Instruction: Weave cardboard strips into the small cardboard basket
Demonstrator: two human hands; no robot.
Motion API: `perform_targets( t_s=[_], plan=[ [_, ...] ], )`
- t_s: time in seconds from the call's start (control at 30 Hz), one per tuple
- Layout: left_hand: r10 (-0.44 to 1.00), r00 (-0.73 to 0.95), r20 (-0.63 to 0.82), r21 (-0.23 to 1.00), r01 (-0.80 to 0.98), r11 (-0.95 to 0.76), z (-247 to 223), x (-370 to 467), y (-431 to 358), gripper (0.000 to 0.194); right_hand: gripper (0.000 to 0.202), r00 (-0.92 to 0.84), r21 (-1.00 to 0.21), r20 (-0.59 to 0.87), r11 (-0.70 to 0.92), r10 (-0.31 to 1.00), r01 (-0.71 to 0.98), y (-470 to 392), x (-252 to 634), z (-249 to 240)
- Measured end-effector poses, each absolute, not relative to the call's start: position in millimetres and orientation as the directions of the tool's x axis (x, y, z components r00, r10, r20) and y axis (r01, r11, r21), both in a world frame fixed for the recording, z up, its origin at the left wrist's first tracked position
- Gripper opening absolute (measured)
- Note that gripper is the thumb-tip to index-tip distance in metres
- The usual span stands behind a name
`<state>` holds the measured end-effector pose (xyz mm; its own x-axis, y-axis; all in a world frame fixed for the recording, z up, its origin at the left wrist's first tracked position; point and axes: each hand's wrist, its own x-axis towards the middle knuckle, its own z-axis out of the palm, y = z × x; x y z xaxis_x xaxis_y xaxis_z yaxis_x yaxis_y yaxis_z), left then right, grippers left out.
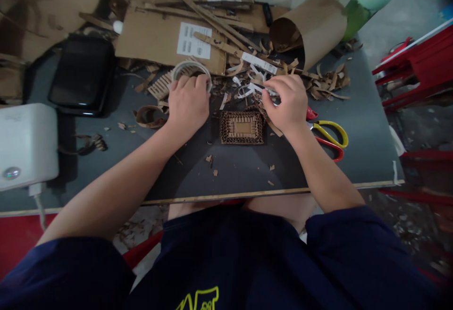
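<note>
My left hand (190, 102) is closed over the near edge of a whitish ring that looks like a roll of tape (184, 67). Its fingertips are hidden inside or behind the ring. My right hand (288, 100) is curled above white paper scraps (249, 90), thumb and forefinger close together; what they hold, if anything, I cannot make out. Between the hands lies a small rectangular piece made of corrugated cardboard strips (242, 128), with a flat panel in its middle. Scissors (332, 134) with yellow and red handles lie beside my right wrist, their blades partly hidden.
Flat cardboard (152, 41) with a white label and long strips lies at the back. A rolled brown sheet (322, 27) and a green bottle (368, 3) stand at the back right. At left are a black box (83, 71) and a white device (28, 145) with a cable.
</note>
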<state>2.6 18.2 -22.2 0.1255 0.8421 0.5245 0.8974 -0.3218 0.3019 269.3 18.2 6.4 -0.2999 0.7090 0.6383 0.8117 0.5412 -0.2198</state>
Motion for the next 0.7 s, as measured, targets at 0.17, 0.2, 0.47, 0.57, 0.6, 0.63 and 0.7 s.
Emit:
perform_targets(
  t_s=[0.17,0.2,0.47,0.57,0.6,0.63,0.7],
  plan=[
    [0.776,0.304,0.552,0.31,0.789,-0.53,-3,18,-1,0.03,0.028,-0.404,-0.271,0.617,0.664,0.675,0.696,5,252,14],
    [0.754,0.342,0.56,0.313,0.756,-0.575,-1,20,-5,0.029,0.028,-0.411,-0.286,0.613,0.675,0.674,0.68,2,248,16],
    [0.687,0.36,0.631,0.336,0.671,-0.661,-12,31,-16,0.026,0.024,-0.364,-0.332,0.665,0.696,0.651,0.637,-8,235,14],
    [0.715,0.328,0.617,0.387,0.665,-0.639,-14,32,-19,0.03,0.024,-0.356,-0.324,0.66,0.678,0.662,0.66,-7,236,13],
    [0.718,0.329,0.613,0.391,0.664,-0.638,-14,33,-19,0.031,0.024,-0.357,-0.319,0.664,0.68,0.657,0.66,-7,236,12],
    [0.715,0.332,0.615,0.389,0.661,-0.642,-15,33,-19,0.032,0.024,-0.356,-0.317,0.672,0.687,0.649,0.655,-7,236,12],
    [0.692,0.343,0.635,0.37,0.651,-0.663,-16,32,-19,0.032,0.023,-0.35,-0.322,0.687,0.699,0.636,0.639,-9,234,13]
  ],
)
